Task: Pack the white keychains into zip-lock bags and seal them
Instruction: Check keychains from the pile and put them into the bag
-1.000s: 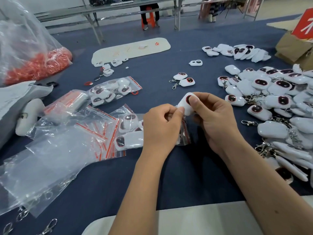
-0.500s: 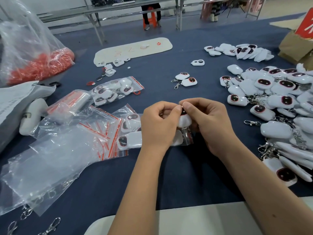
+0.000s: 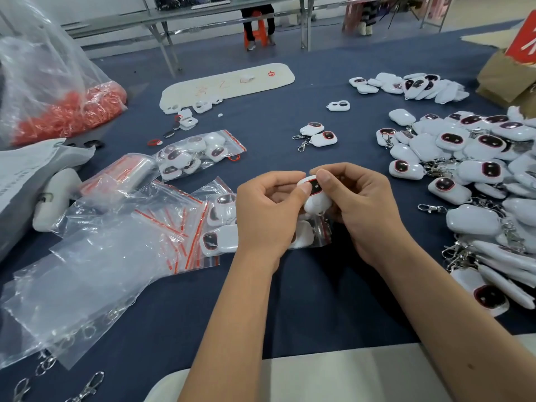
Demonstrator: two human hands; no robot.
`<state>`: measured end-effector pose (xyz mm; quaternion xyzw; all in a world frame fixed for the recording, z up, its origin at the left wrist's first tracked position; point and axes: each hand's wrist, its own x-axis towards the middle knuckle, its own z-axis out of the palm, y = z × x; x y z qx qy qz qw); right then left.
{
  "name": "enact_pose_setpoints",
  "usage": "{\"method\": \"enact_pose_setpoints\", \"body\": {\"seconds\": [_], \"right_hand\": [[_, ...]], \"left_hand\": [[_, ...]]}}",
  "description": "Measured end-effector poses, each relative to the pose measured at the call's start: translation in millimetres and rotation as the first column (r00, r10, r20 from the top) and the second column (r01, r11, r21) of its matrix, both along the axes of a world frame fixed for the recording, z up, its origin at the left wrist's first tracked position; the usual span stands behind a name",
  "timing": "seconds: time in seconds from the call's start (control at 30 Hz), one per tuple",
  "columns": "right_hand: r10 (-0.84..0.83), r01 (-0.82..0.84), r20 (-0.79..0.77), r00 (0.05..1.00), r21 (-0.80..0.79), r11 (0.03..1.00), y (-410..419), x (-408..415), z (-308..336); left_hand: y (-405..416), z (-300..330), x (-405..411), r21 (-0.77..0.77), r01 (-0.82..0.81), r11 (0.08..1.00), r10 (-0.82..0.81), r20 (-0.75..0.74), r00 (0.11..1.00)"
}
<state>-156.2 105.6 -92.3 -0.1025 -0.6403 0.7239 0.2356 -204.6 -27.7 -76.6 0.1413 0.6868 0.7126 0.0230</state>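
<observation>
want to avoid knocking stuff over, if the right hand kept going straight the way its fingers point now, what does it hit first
The right hand points left, so it would first meet the left hand, sharing the white keychain. Depth is unclear.

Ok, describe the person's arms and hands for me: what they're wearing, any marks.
Both forearms are bare as far as the frame shows: no sleeves in view. The left hand and right hand wear no gloves, and no rings, watch or bracelets are visible. Nails on the fingers are short and unpainted. A small dark mark sits on the right forearm.
</observation>
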Motion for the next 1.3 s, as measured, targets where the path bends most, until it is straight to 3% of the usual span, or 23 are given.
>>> {"method": "enact_pose_setpoints", "body": {"seconds": [0.23, 0.67, 0.93, 1.1, 1.3], "right_hand": [[0.071, -0.071, 0.007, 0.997, 0.039, 0.997, 2.0, 1.9, -0.3], [0.022, -0.016, -0.024, 0.999, 0.216, 0.976, 3.4, 2.8, 3.5], [0.024, -0.021, -0.011, 1.0, 0.228, 0.974, 1.9, 3.3, 5.7], [0.083, -0.082, 0.005, 0.997, 0.195, 0.977, -1.1, 2.7, 3.4], [0.034, -0.028, -0.02, 0.999, 0.258, 0.966, 2.3, 1.3, 3.6]], "left_hand": [[-0.6, -1.4, -1.8, -0.057, -0.051, 0.997, 0.044, -0.108, 0.993], [-0.2, -1.9, -0.8, -0.06, -0.007, 0.998, 0.002, -0.078, 0.997], [1.6, -1.0, 0.8, -0.08, -0.039, 0.996, 0.03, -0.122, 0.992], [2.1, -0.3, -0.8, -0.01, -0.139, 0.99, 0.137, -0.097, 0.986], [4.6, 2.6, 2.4, 0.085, -0.123, 0.989, 0.129, -0.079, 0.988]]}}
